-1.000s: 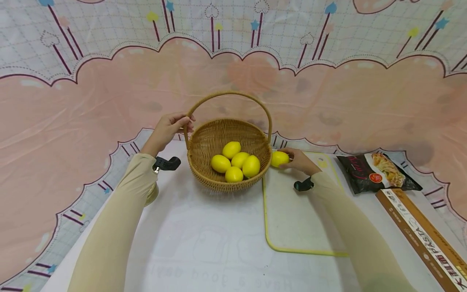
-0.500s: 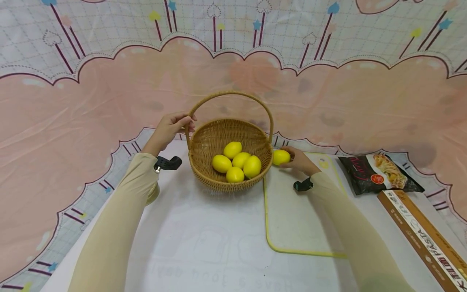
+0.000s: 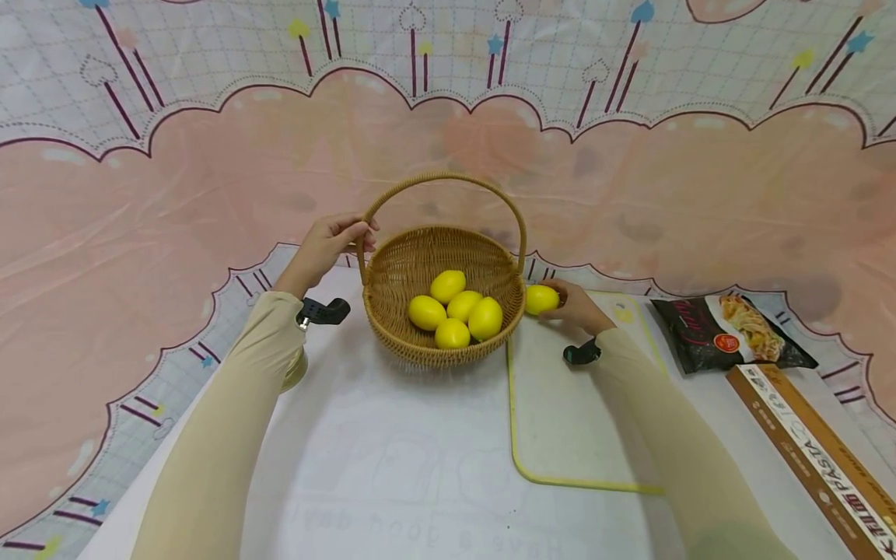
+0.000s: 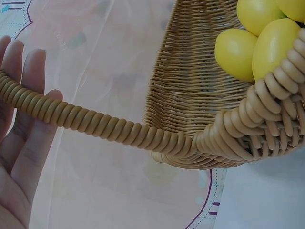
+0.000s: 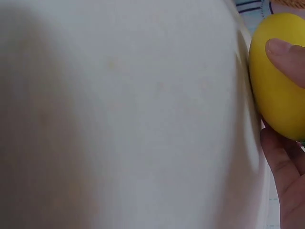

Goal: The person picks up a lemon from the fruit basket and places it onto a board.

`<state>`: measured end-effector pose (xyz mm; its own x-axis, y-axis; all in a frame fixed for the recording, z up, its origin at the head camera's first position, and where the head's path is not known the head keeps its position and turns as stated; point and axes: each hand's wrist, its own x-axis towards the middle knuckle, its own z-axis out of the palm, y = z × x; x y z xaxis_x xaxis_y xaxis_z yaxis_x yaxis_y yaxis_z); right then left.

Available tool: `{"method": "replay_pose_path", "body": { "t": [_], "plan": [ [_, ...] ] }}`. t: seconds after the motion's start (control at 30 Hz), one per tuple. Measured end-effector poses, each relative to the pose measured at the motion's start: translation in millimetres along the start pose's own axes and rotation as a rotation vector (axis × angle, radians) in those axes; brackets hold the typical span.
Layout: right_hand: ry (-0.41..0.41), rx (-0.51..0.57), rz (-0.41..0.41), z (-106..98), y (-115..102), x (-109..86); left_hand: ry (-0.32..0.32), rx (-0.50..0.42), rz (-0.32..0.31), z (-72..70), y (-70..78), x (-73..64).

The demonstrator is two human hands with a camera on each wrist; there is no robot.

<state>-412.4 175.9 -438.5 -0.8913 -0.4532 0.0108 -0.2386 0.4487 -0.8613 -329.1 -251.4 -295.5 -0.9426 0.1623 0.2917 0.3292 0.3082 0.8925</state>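
A wicker basket [image 3: 441,257] with a tall arched handle [image 4: 95,125] is tipped toward me, showing several yellow lemons [image 3: 448,288] inside. My left hand [image 3: 324,247] holds the left side of the handle, its fingers [image 4: 33,71] lying behind the wrapped cane in the left wrist view. At the basket's right side, my right hand [image 3: 577,306] grips one more lemon [image 3: 541,299]. In the right wrist view the thumb [image 5: 288,59] lies over this lemon and the fingers are under its lower end.
Beneath the right hand lies a white cutting board [image 3: 581,420] with a yellow edge. To the right are a black food packet [image 3: 731,333] and a long brown pasta box [image 3: 812,451]. A round gold-coloured object [image 3: 295,372] shows partly behind the left sleeve.
The whole head view has shifted slightly. Both hands keep their holds, the left on the handle and the right on the lemon beside the basket.
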Motion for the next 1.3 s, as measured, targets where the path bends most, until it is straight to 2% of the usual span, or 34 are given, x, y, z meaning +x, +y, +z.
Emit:
{"method": "replay_pose_path", "body": {
  "t": [0.17,0.2,0.4,1.3],
  "plan": [
    [-0.039,0.002,0.015,0,-28,-13.5,0.005,0.009,-0.007,-1.1,0.7,1.0],
    [-0.045,0.002,0.018,0,-29,-13.1,0.004,0.008,-0.007,-1.3,0.9,1.2],
    [-0.071,-0.010,0.034,-4,-5,2.3,-0.002,-0.007,-0.006,-2.8,1.0,2.2],
    [-0.124,0.004,0.003,-12,-3,-4.6,-0.004,-0.008,-0.038,-0.6,3.2,4.5]
  ]
}}
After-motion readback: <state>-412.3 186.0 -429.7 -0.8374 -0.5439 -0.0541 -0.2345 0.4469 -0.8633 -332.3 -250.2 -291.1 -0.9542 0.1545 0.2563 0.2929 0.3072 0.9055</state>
